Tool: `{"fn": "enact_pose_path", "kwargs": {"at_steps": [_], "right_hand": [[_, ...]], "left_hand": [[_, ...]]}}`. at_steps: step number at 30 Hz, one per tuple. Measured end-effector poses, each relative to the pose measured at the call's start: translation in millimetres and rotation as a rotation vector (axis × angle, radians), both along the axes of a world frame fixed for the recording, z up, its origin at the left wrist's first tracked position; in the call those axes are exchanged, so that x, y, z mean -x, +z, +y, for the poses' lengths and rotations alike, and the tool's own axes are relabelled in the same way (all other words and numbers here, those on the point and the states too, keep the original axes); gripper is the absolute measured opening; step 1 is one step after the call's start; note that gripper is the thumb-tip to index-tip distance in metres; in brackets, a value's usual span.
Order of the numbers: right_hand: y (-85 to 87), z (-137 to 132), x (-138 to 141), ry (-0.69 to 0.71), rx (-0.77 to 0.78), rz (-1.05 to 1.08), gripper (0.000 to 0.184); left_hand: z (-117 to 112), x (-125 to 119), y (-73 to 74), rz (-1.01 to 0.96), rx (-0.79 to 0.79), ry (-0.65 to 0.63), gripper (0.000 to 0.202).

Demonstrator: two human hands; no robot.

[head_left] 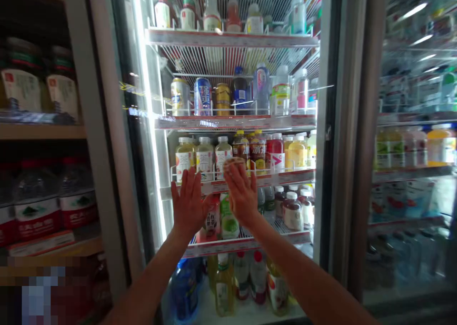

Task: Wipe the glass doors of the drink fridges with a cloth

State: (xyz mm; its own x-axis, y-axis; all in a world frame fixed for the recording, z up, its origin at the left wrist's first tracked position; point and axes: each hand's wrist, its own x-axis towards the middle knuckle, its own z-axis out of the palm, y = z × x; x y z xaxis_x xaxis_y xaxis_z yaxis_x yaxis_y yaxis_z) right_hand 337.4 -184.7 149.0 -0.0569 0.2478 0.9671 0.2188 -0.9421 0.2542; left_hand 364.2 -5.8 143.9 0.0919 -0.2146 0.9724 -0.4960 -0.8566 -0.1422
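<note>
My left hand [189, 202] is raised with its fingers stretched out and apart, holding nothing, just in front of the rail of the third shelf [285, 177]. Pale yellow tea bottles [204, 157] stand right behind its fingertips. My right hand [242, 194] is beside it, back toward me, its fingers closed round a bottle [233, 163] whose round tan end shows above them. That bottle is at the shelf's front edge, next to dark tea bottles [257, 150]. Most of the held bottle is hidden by the hand.
The fridge has several wire shelves of cans [203, 95] and bottles, and more bottles stand on its floor [224, 287]. A glass door [123, 125] stands at the left. A second, closed fridge [414, 149] is at the right. Wooden shelves [41, 131] with water bottles are at the far left.
</note>
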Motion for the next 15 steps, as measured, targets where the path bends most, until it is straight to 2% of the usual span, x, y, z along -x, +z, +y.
{"fn": "enact_pose_path", "kwargs": {"at_steps": [2, 4, 7, 9, 11, 15], "right_hand": [[0.2, -9, 1, -0.013, 0.075, 0.022, 0.054], [0.8, -41, 6, -0.055, 0.029, 0.013, 0.055], [1.9, -107, 16, -0.15, -0.221, -0.057, 0.057], [2.5, -133, 20, -0.193, -0.391, -0.123, 0.058], [1.2, -133, 21, -0.188, -0.437, -0.142, 0.059], [-5.6, -107, 19, -0.108, -0.176, 0.01, 0.062]], "left_hand": [[-10, -1, 1.3, -0.002, 0.022, 0.011, 0.066], [-13, -3, 2.0, -0.014, 0.026, 0.032, 0.066], [-13, -6, 1.0, -0.034, 0.019, 0.031, 0.067], [-17, -6, -0.1, -0.03, 0.049, 0.013, 0.069], [-27, -5, -0.2, -0.019, 0.109, -0.01, 0.071], [-46, -2, 4.4, -0.013, 0.156, -0.043, 0.072]]}}
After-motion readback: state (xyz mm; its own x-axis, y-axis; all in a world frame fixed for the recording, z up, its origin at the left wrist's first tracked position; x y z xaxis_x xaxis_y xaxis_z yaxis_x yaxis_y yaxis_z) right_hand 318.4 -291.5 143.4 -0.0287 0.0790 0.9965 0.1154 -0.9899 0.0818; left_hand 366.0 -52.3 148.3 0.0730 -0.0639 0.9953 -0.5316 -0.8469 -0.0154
